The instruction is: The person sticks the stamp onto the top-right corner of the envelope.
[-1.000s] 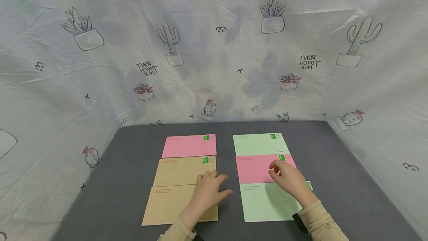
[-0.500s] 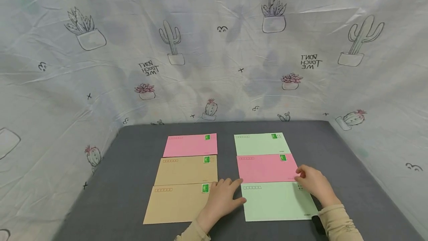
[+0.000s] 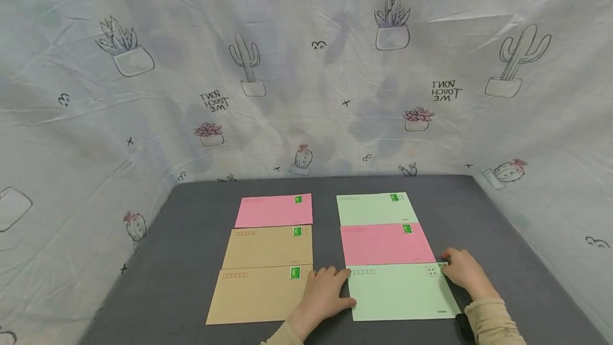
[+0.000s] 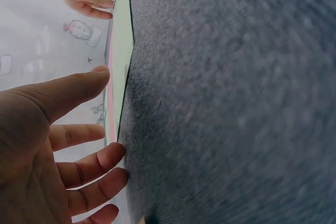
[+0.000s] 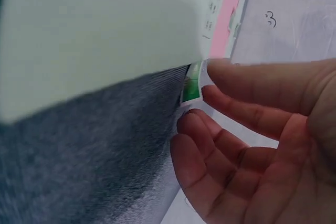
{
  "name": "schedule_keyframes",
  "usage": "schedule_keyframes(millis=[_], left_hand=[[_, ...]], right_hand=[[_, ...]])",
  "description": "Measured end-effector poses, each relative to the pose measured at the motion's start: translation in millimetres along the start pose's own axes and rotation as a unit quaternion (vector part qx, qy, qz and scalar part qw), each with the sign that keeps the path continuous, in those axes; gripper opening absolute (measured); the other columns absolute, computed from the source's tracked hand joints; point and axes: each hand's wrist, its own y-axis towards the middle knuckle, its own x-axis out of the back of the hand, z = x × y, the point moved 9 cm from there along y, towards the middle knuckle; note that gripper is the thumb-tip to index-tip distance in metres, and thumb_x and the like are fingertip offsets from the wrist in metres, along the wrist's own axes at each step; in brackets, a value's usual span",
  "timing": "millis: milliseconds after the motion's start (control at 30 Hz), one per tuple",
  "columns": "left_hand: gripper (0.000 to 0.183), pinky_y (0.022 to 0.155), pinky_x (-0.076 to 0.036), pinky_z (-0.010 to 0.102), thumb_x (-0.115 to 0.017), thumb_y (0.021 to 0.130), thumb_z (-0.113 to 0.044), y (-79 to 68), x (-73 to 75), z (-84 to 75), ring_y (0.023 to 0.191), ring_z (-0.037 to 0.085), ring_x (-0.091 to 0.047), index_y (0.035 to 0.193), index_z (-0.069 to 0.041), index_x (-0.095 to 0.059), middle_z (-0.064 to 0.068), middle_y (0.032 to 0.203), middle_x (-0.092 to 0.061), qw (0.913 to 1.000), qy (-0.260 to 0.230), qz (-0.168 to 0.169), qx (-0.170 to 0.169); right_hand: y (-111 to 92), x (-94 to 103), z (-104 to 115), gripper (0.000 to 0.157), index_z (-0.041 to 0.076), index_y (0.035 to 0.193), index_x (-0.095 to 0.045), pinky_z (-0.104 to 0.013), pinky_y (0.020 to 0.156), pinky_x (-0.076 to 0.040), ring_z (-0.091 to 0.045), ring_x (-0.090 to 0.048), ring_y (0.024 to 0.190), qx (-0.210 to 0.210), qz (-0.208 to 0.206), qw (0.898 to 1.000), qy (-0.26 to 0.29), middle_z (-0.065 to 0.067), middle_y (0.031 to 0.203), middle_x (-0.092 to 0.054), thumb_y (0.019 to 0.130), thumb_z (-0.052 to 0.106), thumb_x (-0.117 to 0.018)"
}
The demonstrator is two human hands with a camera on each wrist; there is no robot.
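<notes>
On the right column's near row lies a light green envelope [image 3: 399,297]. My left hand [image 3: 322,293] is spread at its left edge, the thumb low and the fingertips near the upper left corner. By the upper right corner is my right hand [image 3: 465,273], its fingers bent. A green stamp [image 5: 191,85] juts past the envelope's right edge, close to the right thumb and index fingertips in the right wrist view. Whether they touch it is unclear. In the left wrist view, the left fingers [image 4: 92,163] stand apart with nothing between them.
Beyond it in the right column lie a pink envelope [image 3: 385,244] and another light green envelope [image 3: 375,211]. The left column has two tan envelopes, near [image 3: 254,297] and middle [image 3: 268,249], and a pink envelope [image 3: 273,213] at the back. A patterned cloth [image 3: 306,68] hangs behind the grey table [image 3: 153,281].
My left hand has moved right, off the near tan envelope, to the near green envelope's left edge. My right hand has moved right from over the pink envelope to the green one's corner.
</notes>
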Motion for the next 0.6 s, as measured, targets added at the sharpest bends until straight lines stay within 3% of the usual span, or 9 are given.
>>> schedule_keyframes(millis=[233,600], left_hand=[[0.06,0.066,-0.03,0.029,-0.079,0.065,-0.047,0.2,-5.2,-2.8,0.072,0.013,-0.047,0.117,-0.02,-0.064,0.001,0.084,-0.059,0.9997,0.022,0.003,-0.007],[0.06,0.061,-0.022,0.026,-0.081,0.062,-0.046,2.4,-8.1,-1.5,0.066,0.012,-0.035,0.115,-0.022,-0.066,0.002,0.082,-0.057,0.9997,0.022,0.005,0.008]], right_hand=[[-1,0.0,-3,0.023,-0.01,0.092,-0.057,-0.042,0.064,-0.042,-0.027,-0.049,0.074,-0.01,-0.003,1.0,0.015,-0.02,0.082,-0.053,0.077,0.006,-0.063],[0,3.9,-13,0.008,-0.003,0.084,-0.055,-0.038,0.06,-0.04,-0.025,-0.05,0.068,-0.023,-0.007,1.0,0.018,-0.017,0.078,-0.056,0.078,0.002,-0.057]])
